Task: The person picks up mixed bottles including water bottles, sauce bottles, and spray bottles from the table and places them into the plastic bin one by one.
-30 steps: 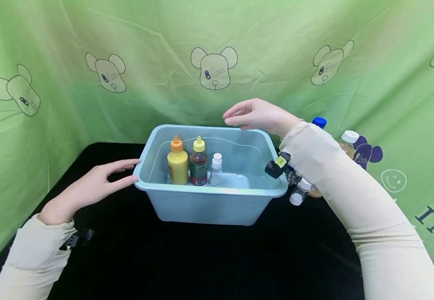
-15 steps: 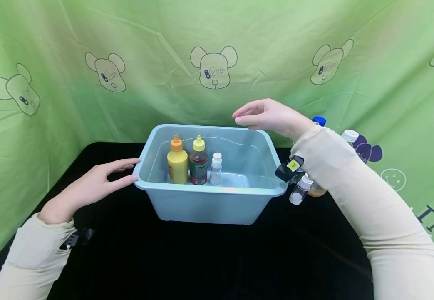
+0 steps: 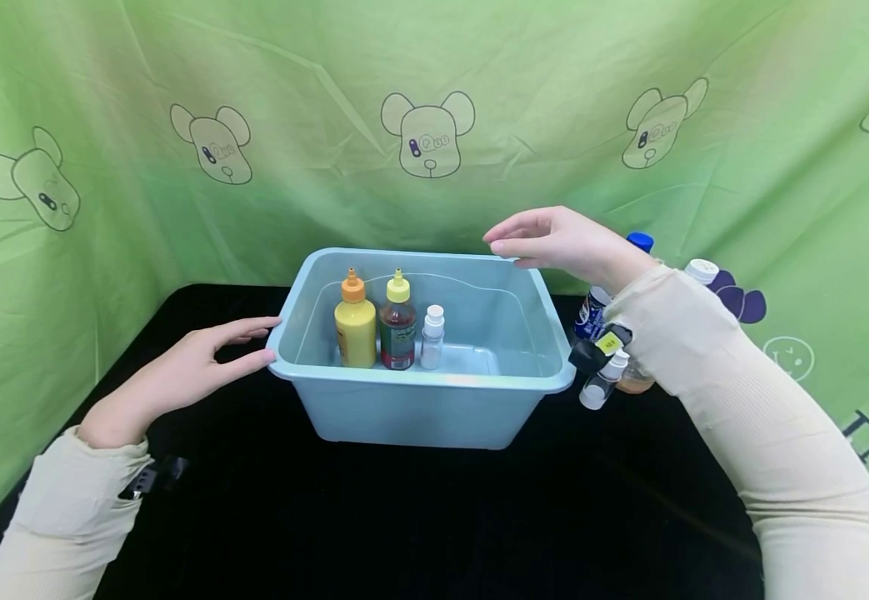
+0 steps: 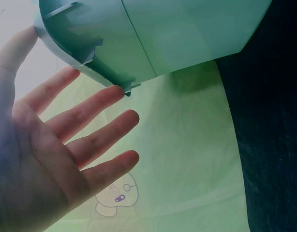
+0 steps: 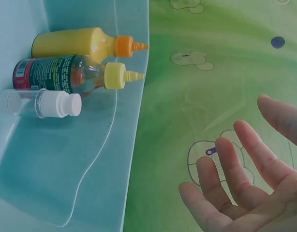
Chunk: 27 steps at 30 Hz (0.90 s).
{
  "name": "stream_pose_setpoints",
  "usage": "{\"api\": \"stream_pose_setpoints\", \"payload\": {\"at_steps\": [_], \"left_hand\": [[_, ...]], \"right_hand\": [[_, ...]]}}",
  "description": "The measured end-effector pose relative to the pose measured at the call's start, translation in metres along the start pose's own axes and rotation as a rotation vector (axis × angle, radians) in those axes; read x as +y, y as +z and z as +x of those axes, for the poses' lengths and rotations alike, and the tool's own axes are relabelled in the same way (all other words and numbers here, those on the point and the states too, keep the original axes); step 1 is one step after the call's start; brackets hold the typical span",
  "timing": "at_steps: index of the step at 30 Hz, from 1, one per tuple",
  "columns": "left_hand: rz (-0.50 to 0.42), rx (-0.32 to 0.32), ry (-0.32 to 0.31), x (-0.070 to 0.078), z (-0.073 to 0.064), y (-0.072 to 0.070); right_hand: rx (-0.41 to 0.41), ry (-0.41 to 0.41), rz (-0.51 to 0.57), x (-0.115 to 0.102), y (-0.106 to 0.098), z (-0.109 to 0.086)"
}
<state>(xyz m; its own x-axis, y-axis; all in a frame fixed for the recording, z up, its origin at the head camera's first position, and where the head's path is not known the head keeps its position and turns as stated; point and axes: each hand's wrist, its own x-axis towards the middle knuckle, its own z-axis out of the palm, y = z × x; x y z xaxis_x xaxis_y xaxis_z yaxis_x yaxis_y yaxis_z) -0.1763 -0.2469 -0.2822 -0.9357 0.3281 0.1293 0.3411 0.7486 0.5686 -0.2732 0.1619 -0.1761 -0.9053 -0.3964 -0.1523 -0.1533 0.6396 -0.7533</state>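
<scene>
A light blue plastic tub (image 3: 427, 417) stands on the black cloth. Inside it, on the left, stand a yellow squeeze bottle (image 3: 356, 333) with an orange nozzle, a dark sauce bottle (image 3: 398, 336) with a yellow nozzle, and a small clear bottle (image 3: 432, 340) with a white cap. My left hand (image 3: 187, 371) touches the tub's left rim with its fingertips and thumb; in the left wrist view its fingers are spread. Above the tub's back right corner hovers my right hand (image 3: 565, 242), fingers relaxed, nothing held, as the right wrist view (image 5: 245, 183) also shows.
Right of the tub, partly behind my right sleeve (image 3: 704, 333), stand several bottles: a blue-capped one (image 3: 640, 242), a white-capped one (image 3: 701, 272), a blue-labelled container (image 3: 591, 314) and a small clear bottle with a white cap (image 3: 601, 385). A green curtain (image 3: 314, 192) hangs behind.
My right hand has moved to the right along the tub's back rim, uncovering the blue-labelled container. My left hand, the tub and the bottles inside have stayed in place.
</scene>
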Motion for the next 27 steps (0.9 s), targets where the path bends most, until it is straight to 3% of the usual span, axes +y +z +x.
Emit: {"api": "stream_pose_setpoints", "payload": {"at_steps": [27], "left_hand": [[0.004,0.006,0.006,-0.001,-0.001,0.001]], "right_hand": [[0.080,-0.039,0.065,0.033,0.002,-0.024]]}}
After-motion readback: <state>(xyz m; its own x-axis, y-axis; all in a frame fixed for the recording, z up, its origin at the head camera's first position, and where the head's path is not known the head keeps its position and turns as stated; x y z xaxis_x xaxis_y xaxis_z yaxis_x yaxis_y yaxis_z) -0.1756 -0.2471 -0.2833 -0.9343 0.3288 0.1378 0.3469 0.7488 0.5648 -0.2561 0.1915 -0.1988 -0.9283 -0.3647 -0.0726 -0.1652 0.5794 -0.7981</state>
